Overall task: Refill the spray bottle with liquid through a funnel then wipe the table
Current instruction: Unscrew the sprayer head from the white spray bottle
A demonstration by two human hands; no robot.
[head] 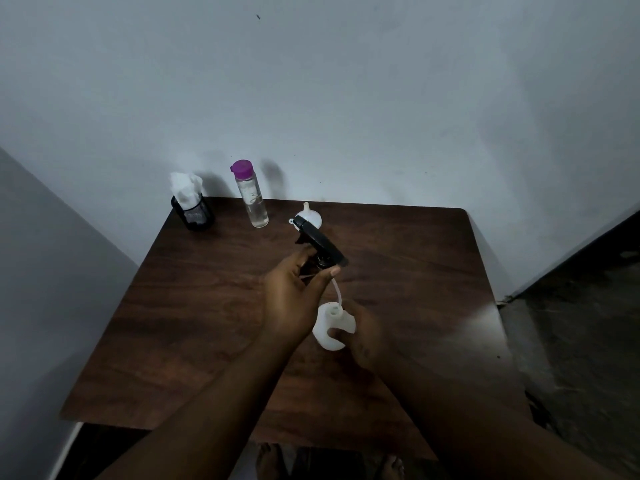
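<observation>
- The left hand (294, 292) grips the black spray head (320, 242), lifted clear of the bottle, its thin tube (337, 291) hanging down toward the bottle's open neck
- The right hand (360, 327) is wrapped around the white spray bottle (329, 327), holding it upright over the middle of the wooden table (207, 306)
- A white funnel (309, 216) sits upside down on the table beyond the spray bottle, partly hidden by the spray head
- Left of the funnel stands a clear water bottle (252, 199) with a purple cap (241, 168), closed
- Farther left from the spray bottle, at the table's back corner, a black mesh cup (193, 214) holds white tissues (185, 187)
</observation>
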